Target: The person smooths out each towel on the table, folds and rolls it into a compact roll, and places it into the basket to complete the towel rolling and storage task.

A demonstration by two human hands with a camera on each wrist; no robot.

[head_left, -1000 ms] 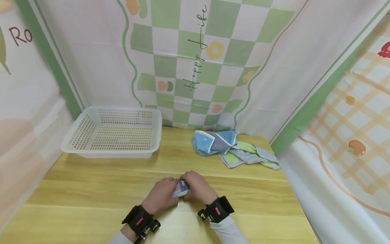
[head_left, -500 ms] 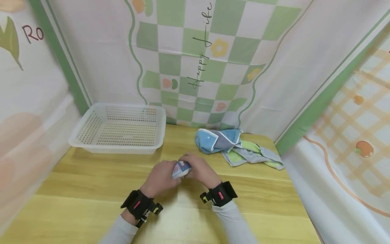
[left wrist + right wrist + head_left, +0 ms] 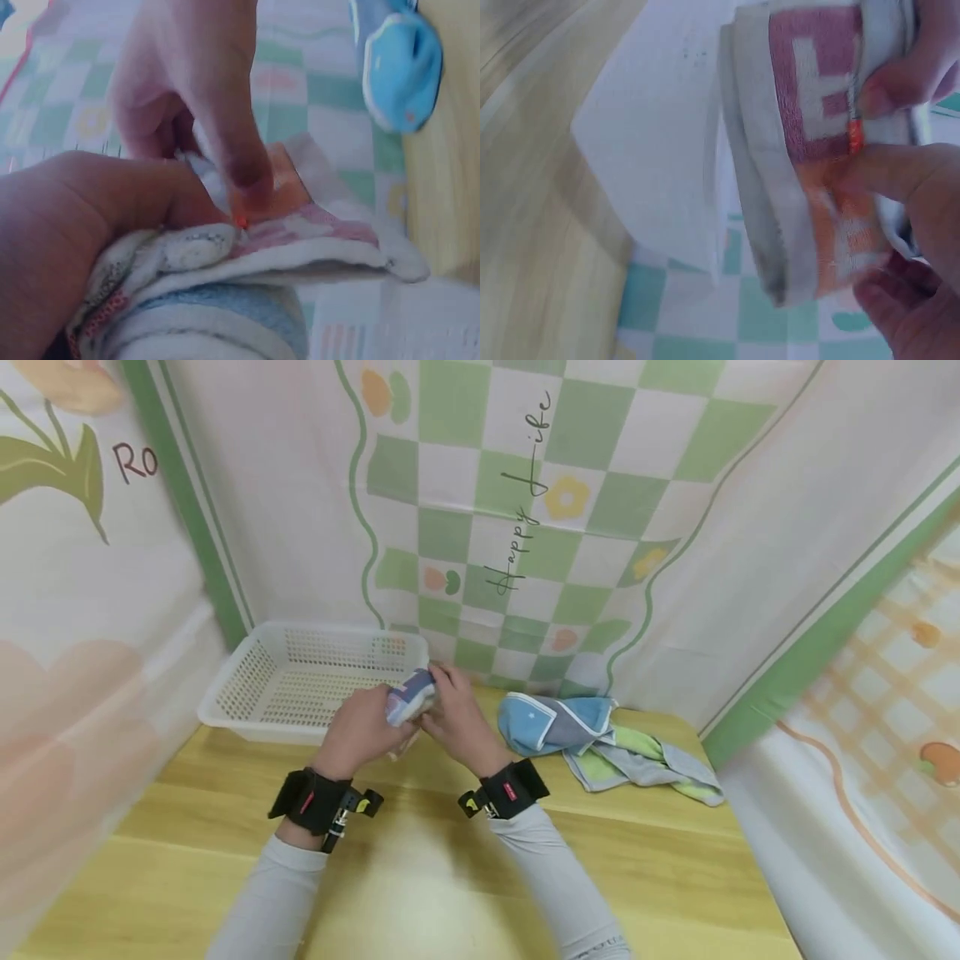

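Near the basket's front right corner, both hands hold a folded towel [image 3: 411, 695] above the table. My left hand [image 3: 358, 728] grips its left side, thumb on top. On the other side, my right hand [image 3: 459, 720] pinches the towel with thumb and fingers. In the left wrist view the towel [image 3: 300, 240] shows white, pink and orange layers, with a rolled blue-and-white part below. The right wrist view has the towel's face [image 3: 814, 82] with purple and orange blocks and a small red mark. Some fingers are hidden behind the cloth.
A white perforated plastic basket [image 3: 225, 723] stands at the back left of the wooden table [image 3: 420, 893]. Toward the back right lie a blue-grey cloth [image 3: 536, 723] and a green-grey cloth [image 3: 637, 758], crumpled together. Printed curtains [image 3: 300, 527] close off the back and sides.
Both hands have lifted the towel from the table's middle forward and left, close to the basket. The towel has turned and tilted in their grip. The head view has shifted slightly left.
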